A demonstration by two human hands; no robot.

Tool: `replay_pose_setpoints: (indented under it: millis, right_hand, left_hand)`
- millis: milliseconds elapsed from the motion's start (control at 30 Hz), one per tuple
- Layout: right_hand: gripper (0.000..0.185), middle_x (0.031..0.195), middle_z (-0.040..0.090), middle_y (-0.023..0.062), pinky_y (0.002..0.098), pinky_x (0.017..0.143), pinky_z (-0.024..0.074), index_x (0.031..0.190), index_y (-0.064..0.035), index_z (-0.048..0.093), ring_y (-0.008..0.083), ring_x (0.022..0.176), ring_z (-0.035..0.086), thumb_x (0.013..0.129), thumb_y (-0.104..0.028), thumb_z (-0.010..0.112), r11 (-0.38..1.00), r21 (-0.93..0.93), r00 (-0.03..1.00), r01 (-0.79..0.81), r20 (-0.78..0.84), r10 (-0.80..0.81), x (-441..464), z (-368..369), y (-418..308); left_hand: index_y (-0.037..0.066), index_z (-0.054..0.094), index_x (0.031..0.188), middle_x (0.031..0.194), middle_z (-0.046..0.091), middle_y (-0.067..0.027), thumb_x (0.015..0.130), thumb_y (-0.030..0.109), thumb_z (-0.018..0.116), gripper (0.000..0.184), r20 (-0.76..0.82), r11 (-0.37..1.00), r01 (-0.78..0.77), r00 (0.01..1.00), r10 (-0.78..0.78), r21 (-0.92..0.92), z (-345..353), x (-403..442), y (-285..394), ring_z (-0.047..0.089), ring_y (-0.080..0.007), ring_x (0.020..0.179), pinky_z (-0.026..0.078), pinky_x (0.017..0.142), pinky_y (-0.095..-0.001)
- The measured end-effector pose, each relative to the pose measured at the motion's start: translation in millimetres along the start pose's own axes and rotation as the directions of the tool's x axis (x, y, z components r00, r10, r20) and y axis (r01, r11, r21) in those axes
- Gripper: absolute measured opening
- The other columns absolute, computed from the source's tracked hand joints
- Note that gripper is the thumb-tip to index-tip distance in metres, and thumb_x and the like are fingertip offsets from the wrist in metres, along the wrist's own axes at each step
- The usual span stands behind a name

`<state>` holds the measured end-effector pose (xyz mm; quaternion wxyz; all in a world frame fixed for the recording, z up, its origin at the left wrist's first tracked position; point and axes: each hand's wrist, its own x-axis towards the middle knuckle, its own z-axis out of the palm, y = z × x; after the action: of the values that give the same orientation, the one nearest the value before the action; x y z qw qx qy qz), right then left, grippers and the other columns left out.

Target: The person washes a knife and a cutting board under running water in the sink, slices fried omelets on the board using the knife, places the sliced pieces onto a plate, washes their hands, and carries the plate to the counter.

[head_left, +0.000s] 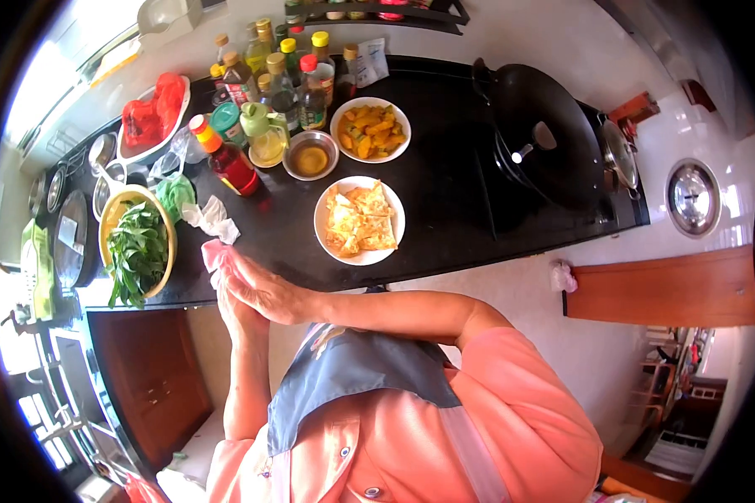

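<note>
Both hands meet near the counter's front edge, beside the basket of greens. My right hand [275, 293] lies over my left hand [239, 308], fingers pressed together. A small pink cloth [216, 254] sticks out at their fingertips, pinched between the two hands. How much of it lies inside is hidden. Just beyond is a crumpled white plastic bag or tissue [212, 220]. A yellow basket [173, 251] of leafy greens [138, 250] stands to the left. Right of the hands sits a white bowl [320, 230] with fried egg pieces [361, 220].
Behind are a bowl of cooked pumpkin [371, 132], a metal bowl [311, 156], a red sauce bottle [226, 159], an oil jug [264, 138] and several bottles. A black wok [545, 109] with a ladle stands on the stove at right. A wooden cabinet door [663, 287] juts out.
</note>
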<state>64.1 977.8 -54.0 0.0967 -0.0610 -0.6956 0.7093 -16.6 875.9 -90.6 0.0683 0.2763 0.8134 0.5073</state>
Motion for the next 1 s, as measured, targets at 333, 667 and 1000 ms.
replay_pose_setpoints:
  millis: [333,667,1000]
  right_hand:
    - [0.059,0.142,0.058,0.0217,0.0350,0.109,0.0470,0.150,0.0034,0.044,0.0264,0.130,0.058,0.106,-0.032,0.060,0.937,-0.052,0.920,-0.347,0.178,0.350,-47,-53,-13]
    - [0.037,0.114,0.071,0.0085,0.0309,0.092,0.0556,0.134,-0.0008,0.060,0.0149,0.103,0.067,0.106,-0.025,0.060,0.864,0.220,0.743,-0.453,-0.443,0.502,-200,-132,33]
    - [0.033,0.092,0.069,0.0011,0.0289,0.059,0.0536,0.129,-0.0099,0.060,0.0128,0.072,0.065,0.097,-0.015,0.067,0.896,0.351,-0.087,-0.273,-0.936,0.341,-418,-296,92]
  left_hand:
    - [0.005,0.069,0.098,0.083,0.063,-0.0018,0.102,0.038,0.064,0.034,0.352,0.676,0.520,0.853,-0.385,-0.521,9,53,-86,0.055,-0.0045,0.071,0.040,0.059,-0.0201]
    - [-0.006,0.057,0.140,0.136,0.061,-0.0192,0.095,0.018,0.074,0.053,0.044,0.962,0.161,0.987,-0.156,-0.222,-18,20,-117,0.057,-0.0242,0.126,0.043,0.108,-0.0363]
    - [0.003,0.047,0.151,0.144,0.055,-0.0111,0.102,0.017,0.066,0.055,-0.065,0.929,0.077,0.992,-0.107,-0.363,-19,43,-79,0.052,-0.0208,0.130,0.040,0.112,-0.0360]
